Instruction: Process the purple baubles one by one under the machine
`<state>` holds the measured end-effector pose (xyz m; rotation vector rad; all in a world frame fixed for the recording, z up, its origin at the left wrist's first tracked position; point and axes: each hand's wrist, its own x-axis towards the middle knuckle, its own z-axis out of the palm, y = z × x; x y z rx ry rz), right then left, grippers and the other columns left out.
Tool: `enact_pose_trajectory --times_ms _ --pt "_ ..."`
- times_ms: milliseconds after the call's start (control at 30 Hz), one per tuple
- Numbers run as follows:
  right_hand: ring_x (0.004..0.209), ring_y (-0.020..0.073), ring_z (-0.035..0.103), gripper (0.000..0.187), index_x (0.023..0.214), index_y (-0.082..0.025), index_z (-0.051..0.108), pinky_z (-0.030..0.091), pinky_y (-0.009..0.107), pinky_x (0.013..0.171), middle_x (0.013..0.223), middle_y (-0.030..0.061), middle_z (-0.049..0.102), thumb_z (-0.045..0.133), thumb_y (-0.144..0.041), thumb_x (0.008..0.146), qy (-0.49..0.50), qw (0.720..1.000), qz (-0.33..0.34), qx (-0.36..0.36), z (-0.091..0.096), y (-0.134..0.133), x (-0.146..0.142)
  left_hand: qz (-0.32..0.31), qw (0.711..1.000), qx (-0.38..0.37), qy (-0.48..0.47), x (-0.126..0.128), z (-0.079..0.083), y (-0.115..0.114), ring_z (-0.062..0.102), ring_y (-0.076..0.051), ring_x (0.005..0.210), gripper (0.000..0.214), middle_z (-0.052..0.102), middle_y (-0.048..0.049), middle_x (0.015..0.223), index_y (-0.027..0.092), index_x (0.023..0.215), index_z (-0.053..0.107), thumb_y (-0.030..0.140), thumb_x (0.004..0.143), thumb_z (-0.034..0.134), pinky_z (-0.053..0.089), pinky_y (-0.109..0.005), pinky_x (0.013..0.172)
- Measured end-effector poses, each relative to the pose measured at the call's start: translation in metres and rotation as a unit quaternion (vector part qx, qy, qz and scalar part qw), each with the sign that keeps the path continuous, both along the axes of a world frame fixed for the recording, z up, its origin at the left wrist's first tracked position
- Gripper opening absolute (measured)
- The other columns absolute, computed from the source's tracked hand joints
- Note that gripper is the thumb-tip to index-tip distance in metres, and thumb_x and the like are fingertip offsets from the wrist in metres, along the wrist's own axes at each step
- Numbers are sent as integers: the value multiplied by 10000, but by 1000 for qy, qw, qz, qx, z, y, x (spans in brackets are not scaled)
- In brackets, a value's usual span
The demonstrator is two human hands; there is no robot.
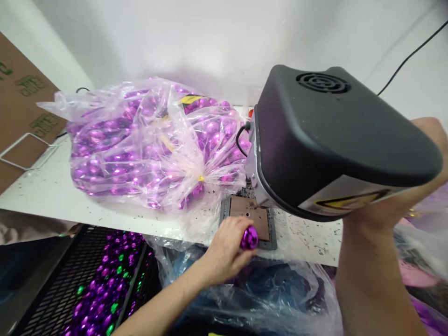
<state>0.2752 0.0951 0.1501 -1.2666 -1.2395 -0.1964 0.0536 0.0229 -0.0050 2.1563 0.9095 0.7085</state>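
Observation:
My left hand [227,249] is closed on a shiny purple bauble [249,238], gripped between thumb and fingers. It is just in front of a brown square plate [257,217] in a dark frame, at the base of a black-housed machine [332,140]. The housing has a round vent on top and a yellow warning label on its side. My right hand [429,133] is at the far right, against the rear of the housing; its fingers are hidden behind it, so I cannot see what they grip.
A tied clear bag [140,144] full of purple baubles lies on the white table [168,224]. Below, a black crate [52,280] holds purple and green baubles. Clear plastic [297,289] hangs at the front edge. A cardboard box [24,102] is at the left, beside a person's sleeve [31,226].

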Motion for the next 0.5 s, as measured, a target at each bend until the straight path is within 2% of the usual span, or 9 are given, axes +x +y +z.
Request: enact_pose_trajectory --times_ms 100,167,200,267,333,367,433,500 --pt "635 -63 281 630 754 -32 474 218 153 640 647 4 334 458 -650 877 25 1000 13 7 -3 3 0 -33 994 -3 107 -16 1 -35 517 -316 1213 631 535 -117 1371 270 1416 407 148 845 648 464 -506 1026" --pt "633 -63 279 640 734 -32 466 206 150 626 649 8 349 476 -659 862 39 999 8 21 -4 4 -2 -32 991 4 131 -23 2 -42 495 -339 1244 725 503 -131 1419 256 1456 375 214 819 719 457 -536 1039" --pt "636 -61 289 648 727 -32 466 209 147 620 656 11 367 488 -669 848 45 999 4 30 -3 4 -3 -31 992 7 122 -24 3 -38 489 -341 1256 750 497 -140 1427 238 1466 365 283 818 740 457 -535 1045" --pt "654 -55 337 654 737 -35 488 236 142 622 688 20 421 504 -682 829 55 998 1 36 -3 5 -5 -9 996 28 80 -24 7 -12 507 -317 1239 634 535 -146 1388 208 1437 411 366 882 673 469 -509 1038" --pt "662 -48 374 633 750 -38 509 255 135 617 710 25 453 515 -665 828 59 998 -2 39 -3 5 -5 49 994 81 47 -20 10 31 547 -288 1192 365 604 -139 1300 196 1333 523 242 974 479 468 -501 1030" --pt "656 -48 374 607 753 -37 515 251 128 608 704 24 448 522 -639 835 57 998 -5 36 -3 5 -5 85 990 103 46 -16 10 56 554 -288 1193 357 620 -140 1280 186 1287 563 154 966 412 457 -509 1040" --pt "629 -54 346 539 748 -32 514 223 114 578 668 16 411 535 -562 847 50 998 -11 26 -3 4 -4 122 986 96 62 -8 6 103 549 -305 1232 407 627 -148 1287 162 1237 607 58 895 411 419 -526 1081" --pt "614 -61 326 472 748 -28 511 218 101 565 650 8 385 535 -488 853 41 999 -15 8 -2 3 -2 133 987 71 63 -1 0 137 563 -341 1215 368 654 -166 1237 138 1150 655 51 841 477 395 -558 1086"
